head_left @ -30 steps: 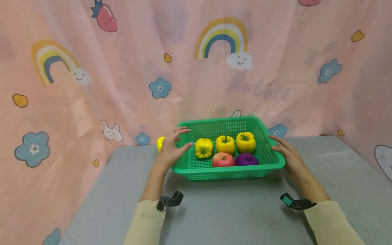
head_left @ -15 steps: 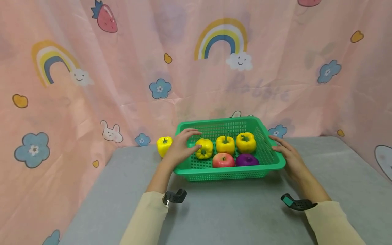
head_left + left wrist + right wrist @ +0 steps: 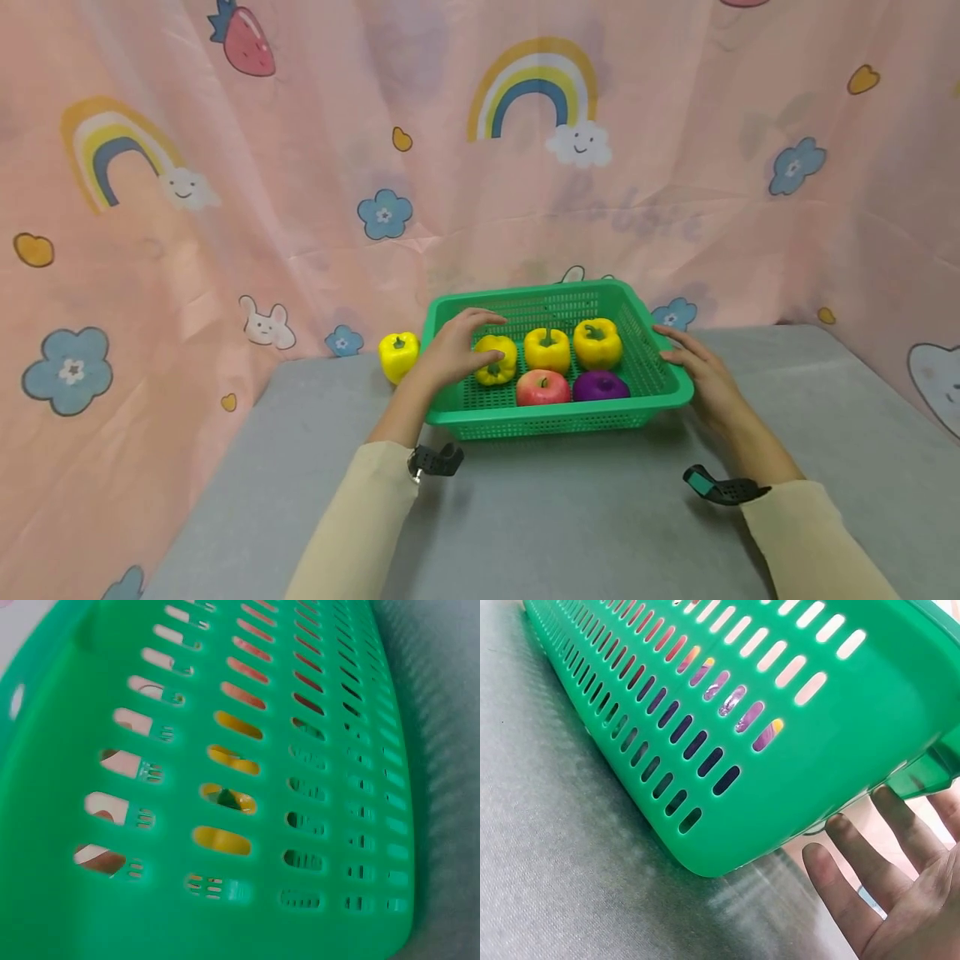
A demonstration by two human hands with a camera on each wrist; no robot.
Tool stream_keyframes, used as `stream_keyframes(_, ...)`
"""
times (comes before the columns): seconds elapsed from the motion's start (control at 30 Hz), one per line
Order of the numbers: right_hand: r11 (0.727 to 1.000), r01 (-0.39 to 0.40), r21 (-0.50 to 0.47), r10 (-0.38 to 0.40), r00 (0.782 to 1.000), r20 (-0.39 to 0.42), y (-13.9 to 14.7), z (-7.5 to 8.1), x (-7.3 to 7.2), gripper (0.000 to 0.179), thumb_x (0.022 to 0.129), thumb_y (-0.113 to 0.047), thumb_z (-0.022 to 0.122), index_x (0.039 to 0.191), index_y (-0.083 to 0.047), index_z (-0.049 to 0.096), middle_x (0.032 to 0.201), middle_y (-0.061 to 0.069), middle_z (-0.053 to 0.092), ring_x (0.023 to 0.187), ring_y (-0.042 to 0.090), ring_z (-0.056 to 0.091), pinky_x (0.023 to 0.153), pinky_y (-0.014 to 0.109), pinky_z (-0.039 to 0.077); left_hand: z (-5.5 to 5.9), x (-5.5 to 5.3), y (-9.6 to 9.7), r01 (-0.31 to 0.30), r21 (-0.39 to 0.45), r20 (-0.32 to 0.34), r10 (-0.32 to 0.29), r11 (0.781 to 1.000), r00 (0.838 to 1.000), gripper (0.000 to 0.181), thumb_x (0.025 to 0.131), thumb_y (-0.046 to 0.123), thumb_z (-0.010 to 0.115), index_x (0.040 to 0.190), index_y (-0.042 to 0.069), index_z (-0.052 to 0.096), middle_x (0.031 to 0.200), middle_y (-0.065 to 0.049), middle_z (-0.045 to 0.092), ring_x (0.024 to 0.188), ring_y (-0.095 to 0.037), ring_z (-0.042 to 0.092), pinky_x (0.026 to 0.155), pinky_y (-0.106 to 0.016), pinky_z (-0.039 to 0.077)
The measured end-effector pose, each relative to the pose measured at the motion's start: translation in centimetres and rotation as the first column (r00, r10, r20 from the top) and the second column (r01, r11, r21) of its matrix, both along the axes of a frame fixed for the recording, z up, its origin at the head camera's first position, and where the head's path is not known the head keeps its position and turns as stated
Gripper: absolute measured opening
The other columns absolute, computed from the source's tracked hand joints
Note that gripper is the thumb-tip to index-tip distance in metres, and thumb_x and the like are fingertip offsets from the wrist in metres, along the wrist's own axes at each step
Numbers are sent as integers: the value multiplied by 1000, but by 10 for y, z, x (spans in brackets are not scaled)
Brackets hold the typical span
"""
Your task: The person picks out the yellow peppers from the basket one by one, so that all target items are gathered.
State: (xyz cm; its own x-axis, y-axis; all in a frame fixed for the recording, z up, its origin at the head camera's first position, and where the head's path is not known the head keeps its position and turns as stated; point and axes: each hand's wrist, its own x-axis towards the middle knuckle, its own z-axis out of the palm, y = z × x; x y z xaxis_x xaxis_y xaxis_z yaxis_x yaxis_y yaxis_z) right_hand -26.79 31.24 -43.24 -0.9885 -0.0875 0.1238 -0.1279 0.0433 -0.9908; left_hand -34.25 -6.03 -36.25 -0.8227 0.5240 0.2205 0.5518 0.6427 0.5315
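A green plastic basket [image 3: 555,423] with slotted walls stands on the grey table. Inside lie three yellow bell peppers, the leftmost pepper [image 3: 507,372], the middle pepper [image 3: 547,352] and the right pepper [image 3: 597,345], plus a red apple [image 3: 543,388] and a round purple fruit or vegetable [image 3: 602,386]. My left hand [image 3: 454,353] reaches over the left rim, thumb and fingers spread apart around the leftmost pepper; contact is unclear. At the right end, my right hand [image 3: 708,385] touches the basket with nearly straight fingers [image 3: 870,874] against its outside.
Another yellow bell pepper [image 3: 398,357] stands on the table [image 3: 570,517] just outside the basket's left end. A pink patterned curtain [image 3: 315,167] hangs behind the table. In the left wrist view, the basket wall [image 3: 150,915] fills most of the picture.
My left hand has moved right from the basket's left rim to over the leftmost pepper inside, uncovering the pepper outside. My right hand stays at the right end. The head view has shifted slightly.
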Motion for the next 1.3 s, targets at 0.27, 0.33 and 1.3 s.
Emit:
stream_keyframes(0.27,1000,13,9,-13,1000,11,-1,1,-1,44,107,-27,47,151,-28,42,126,-21,51,90,0,65,73,20,58,-5,-11,7,3,-34,39,-2,999,999,46,92,20,75,136,13,63,145,-6,57,138,-27,50,115,-46,44)
stream_keyframes(0.33,1000,13,14,-14,1000,10,-1,1,-1,44,107,-27,47,152,-28,42,126,-22,51,91,0,65,73,19,58,-7,-13,8,4,-42,59,-1,999,998,46,91,20,76,136,13,63,146,-6,57,139,-27,49,116,-46,44)
stream_keyframes(1.3,999,15,29,-15,1000,9,-1,1,-2,47,107,-27,47,153,-26,39,125,-21,51,88,1,64,72,20,57,-19,-18,13,24,-285,106,6,958,994,51,88,14,78,137,16,62,148,-6,57,140,-27,49,118,-44,41)
